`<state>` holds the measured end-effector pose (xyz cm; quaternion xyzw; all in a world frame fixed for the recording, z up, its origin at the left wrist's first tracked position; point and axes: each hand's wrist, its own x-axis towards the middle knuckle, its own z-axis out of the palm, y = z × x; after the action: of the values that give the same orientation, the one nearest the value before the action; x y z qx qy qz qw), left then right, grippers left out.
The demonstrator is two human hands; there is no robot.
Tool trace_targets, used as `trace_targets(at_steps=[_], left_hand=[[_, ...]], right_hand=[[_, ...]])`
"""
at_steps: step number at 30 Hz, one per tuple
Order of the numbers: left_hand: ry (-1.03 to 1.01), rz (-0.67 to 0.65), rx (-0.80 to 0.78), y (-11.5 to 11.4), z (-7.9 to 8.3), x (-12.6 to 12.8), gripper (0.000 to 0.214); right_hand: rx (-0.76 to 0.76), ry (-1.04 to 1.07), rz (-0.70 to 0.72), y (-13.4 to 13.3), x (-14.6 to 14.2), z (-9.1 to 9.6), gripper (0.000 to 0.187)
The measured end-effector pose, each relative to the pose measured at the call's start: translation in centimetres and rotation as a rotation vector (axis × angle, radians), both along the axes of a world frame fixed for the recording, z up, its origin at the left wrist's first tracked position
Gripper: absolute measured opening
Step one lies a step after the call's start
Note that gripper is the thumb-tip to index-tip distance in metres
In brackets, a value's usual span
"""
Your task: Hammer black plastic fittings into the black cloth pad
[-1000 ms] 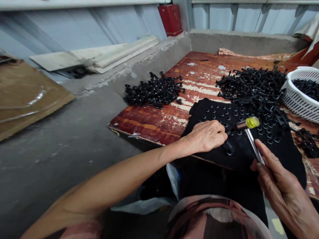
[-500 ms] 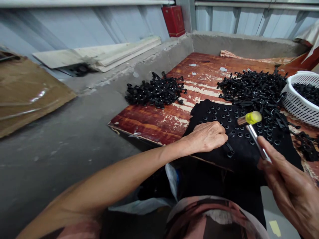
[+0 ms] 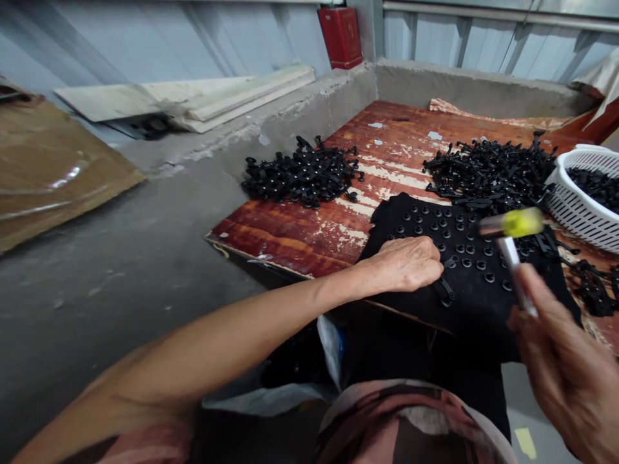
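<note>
Head cam: R hand [image 3: 563,351] grips yellow-tipped, metal-handled hammer [image 3: 510,254], held over black cloth [image 3: 476,310]. L hand [image 3: 411,264] closed on cloth; contents, if any, hidden. Slim black strap-like part w/ round end [image 3: 445,293] just beside L hand. Risk: poor aim, hammer hits L knuckles. Red-brown wooden tabletop [image 3: 285,232]: front edge near L hand; room L of cloth.

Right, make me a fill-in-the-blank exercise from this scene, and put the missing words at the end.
1. The hammer is held in the person's ____ hand.
2. One end of its head is bright ____.
3. The left hand is curled over a cloth coloured ____.
4. The slotted basket at the picture's right edge is coloured ____.

Missing words: right; yellow; black; white.
</note>
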<state>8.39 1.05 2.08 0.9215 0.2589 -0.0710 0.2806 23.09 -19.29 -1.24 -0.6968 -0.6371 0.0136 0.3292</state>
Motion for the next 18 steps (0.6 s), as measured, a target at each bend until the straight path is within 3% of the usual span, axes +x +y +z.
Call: trace_targets(at_steps=[3, 7, 10, 14, 18], left_hand=[[0.028, -0.009, 0.023, 0.00, 0.04, 0.11, 0.030], [0.045, 0.002, 0.018, -0.02, 0.20, 0.24, 0.029], [0.050, 0.004, 0.030, -0.10, 0.25, 0.26, 0.029], [0.056, 0.030, 0.031, -0.31, 0.25, 0.20, 0.027], [0.070, 0.015, 0.044, -0.33, 0.41, 0.20, 0.029]], right_hand=[[-0.067, -0.056, 0.142, 0.22, 0.12, -0.03, 0.062], [0.058, -0.079, 0.047, 0.45, 0.09, 0.07, 0.067], [-0.021, -0.137, 0.158, 0.52, 0.19, 0.17, 0.064], [0.065, -0.113, 0.058, 0.41, 0.23, 0.44, 0.067], [-0.044, -0.114, 0.131, 0.11, 0.08, 0.30, 0.064]])
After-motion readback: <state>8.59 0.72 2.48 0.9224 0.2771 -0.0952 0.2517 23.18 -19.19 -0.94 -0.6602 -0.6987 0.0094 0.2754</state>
